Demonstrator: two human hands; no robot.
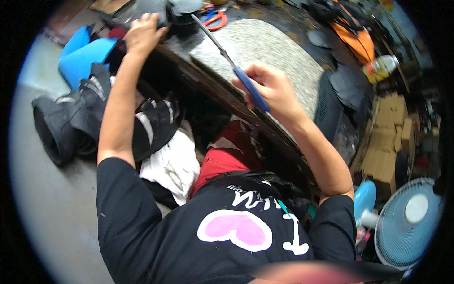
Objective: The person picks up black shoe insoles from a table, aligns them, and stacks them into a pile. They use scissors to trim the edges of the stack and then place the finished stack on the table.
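Note:
In my right hand (272, 92) is a blue-handled tool (249, 87) with a long, thin metal shaft, my fingers wrapped round its handle. The shaft slants up to the left, above the edge of a speckled grey-white board (288, 52). Farther off, at the upper left, my left hand (143, 34) reaches over the table edge with its fingers stretched and thumb apart. Its fingertips are close to a grey rounded piece (152, 7); whether they touch it I cannot tell. Beside that piece stands another grey one (186, 6). Scissors with orange handles (217, 21) lie behind the shaft's tip.
Black curved fabric pieces (71, 120) and a blue sheet (87, 56) are heaped left of my left arm. A white cloth (175, 165) lies near my lap. Dark pads (350, 85), cardboard boxes (382, 142) and a fan (409, 220) are on the right.

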